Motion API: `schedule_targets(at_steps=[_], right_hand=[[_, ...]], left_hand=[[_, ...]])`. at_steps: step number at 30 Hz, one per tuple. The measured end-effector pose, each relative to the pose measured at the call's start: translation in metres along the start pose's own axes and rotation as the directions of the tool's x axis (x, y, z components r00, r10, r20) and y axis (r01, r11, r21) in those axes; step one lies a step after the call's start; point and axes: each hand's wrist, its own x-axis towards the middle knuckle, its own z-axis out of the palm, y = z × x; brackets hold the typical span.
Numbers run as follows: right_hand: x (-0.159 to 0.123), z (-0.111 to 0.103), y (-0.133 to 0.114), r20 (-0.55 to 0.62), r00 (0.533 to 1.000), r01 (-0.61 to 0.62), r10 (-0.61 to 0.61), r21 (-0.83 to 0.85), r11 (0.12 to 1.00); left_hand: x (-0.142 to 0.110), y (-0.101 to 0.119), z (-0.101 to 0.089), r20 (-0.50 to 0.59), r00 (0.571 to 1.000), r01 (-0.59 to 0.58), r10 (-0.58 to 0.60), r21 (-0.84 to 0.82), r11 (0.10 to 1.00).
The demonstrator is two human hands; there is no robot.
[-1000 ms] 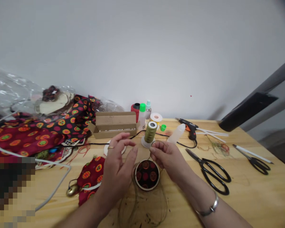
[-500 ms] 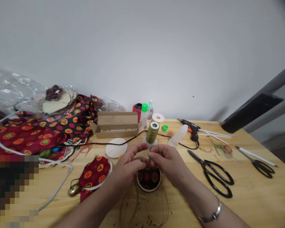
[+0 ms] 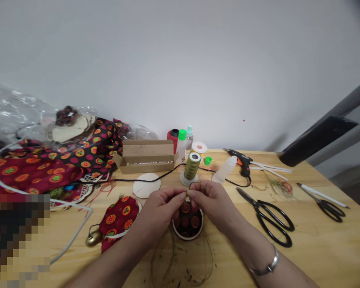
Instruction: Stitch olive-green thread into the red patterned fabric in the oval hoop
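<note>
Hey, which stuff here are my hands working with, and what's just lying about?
Apparently in use:
thin thread, at left hand and right hand
round dark patterned piece below them
probably the olive spool

Seemingly just lying about:
large scissors
small scissors
glue gun
cardboard box

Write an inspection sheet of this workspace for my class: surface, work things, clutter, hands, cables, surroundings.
Surface: pale wooden tabletop, cluttered.
Work things: thin thread, round dark patterned fabric piece, upright olive thread spool.
Clutter: black-handled shears, smaller scissors, glue gun, open cardboard box, heaped patterned fabric.
Hands: left hand and right hand meet near the fabric piece's far edge; the right pinches the thread, the left's hold is unclear.
Cables: black cord behind the hands, white cable at left.
Surroundings: pale wall behind.
</note>
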Motion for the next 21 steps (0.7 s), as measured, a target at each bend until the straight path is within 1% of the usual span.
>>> schedule_targets(at_steps=[2,4,9,12,16,21], right_hand=[[0.0002,-0.0005,0.0002,-0.005,1.000,0.006,-0.007,-0.013,1.000],[0.0000,-0.0006,0.0001,-0.011,1.000,0.000,-0.001,-0.017,1.000],[-0.0010,0.0000,0.0002,-0.017,1.000,-0.003,0.003,-0.019,1.000],[-0.0013,-0.0003,0.0003,-0.016,1.000,0.001,-0.001,-0.009,1.000],[-0.0016,-0.0002,-0.0012,-0.035,0.999,0.000,0.000,-0.001,1.000],[-0.0028,0.0014,-0.0050,-0.024,1.000,-0.001,0.001,-0.005,1.000]], left_hand=[[0.0002,-0.0010,-0.0012,-0.026,1.000,0.008,-0.008,-0.001,1.000],[0.0003,-0.0011,-0.0019,-0.027,0.999,0.019,-0.020,-0.029,0.999],[0.0005,0.0020,-0.0015,0.049,0.996,0.083,-0.075,-0.186,0.979],[0.0006,0.0042,-0.0017,0.087,0.990,0.128,-0.110,-0.250,0.960],[0.0005,0.0058,-0.0020,0.116,0.985,0.159,-0.131,-0.281,0.946],[0.0009,0.0065,-0.0013,0.143,0.981,0.171,-0.134,-0.295,0.940]])
